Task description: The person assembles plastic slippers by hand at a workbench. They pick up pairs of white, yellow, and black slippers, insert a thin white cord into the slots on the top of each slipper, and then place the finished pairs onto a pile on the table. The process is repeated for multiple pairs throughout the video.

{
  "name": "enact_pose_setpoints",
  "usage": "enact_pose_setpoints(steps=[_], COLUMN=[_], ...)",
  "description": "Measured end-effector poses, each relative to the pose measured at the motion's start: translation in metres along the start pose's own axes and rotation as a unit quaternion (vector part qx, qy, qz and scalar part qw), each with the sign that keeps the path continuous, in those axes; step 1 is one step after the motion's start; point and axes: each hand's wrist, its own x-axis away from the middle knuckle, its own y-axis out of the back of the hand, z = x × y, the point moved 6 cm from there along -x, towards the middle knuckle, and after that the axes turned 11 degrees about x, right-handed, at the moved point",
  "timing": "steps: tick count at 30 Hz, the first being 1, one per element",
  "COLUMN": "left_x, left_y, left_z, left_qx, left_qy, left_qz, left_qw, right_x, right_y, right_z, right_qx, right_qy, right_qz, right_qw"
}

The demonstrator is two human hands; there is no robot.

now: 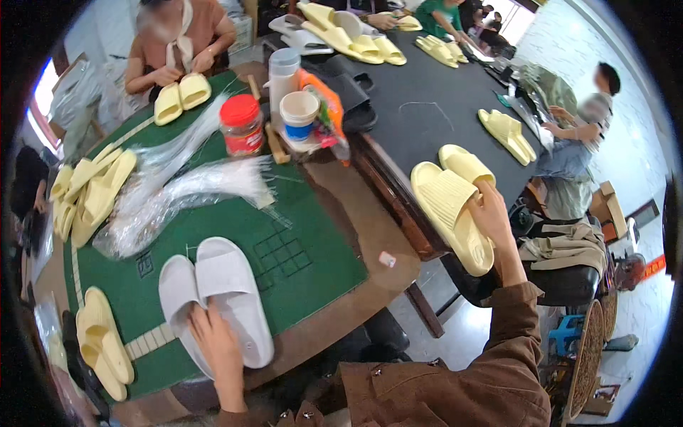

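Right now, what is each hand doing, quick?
Left hand: resting on the pair of white foam slide sandals, grip unclear.
Right hand: gripping the pair of pale yellow foam slide sandals.

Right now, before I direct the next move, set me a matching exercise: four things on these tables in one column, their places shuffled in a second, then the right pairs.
Things:
1. pair of white foam slide sandals
2. pair of pale yellow foam slide sandals
3. red-lidded plastic jar
4. heap of clear plastic bags

Places:
A. standing at the far edge of the green mat
B. under the left hand
C. spread across the middle of the green mat
D. on the black table edge, held by the right hand

Pairs: 1-B, 2-D, 3-A, 4-C
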Motion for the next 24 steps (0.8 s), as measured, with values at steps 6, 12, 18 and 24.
enact_pose_setpoints(steps=[6, 12, 18, 24], left_x=[0.018, 0.030, 0.023, 0.014], left_y=[0.065, 0.095, 0.099, 0.110], left_z=[0.130, 0.188, 0.217, 0.246], left_qx=[-0.050, -0.088, -0.094, -0.124], left_qy=[0.104, 0.088, 0.114, 0.133], left_qz=[-0.046, -0.085, -0.145, -0.152], left_qw=[0.992, 0.989, 0.978, 0.972], right_x=[-0.011, 0.051, 0.118, 0.122], right_y=[-0.020, -0.018, -0.021, -0.072], right_z=[-0.009, 0.102, 0.293, 0.428], right_qx=[-0.071, -0.184, -0.200, -0.276], right_qy=[-0.012, 0.097, 0.254, 0.308], right_qz=[0.027, 0.078, 0.226, 0.169], right_qw=[0.997, 0.975, 0.919, 0.895])
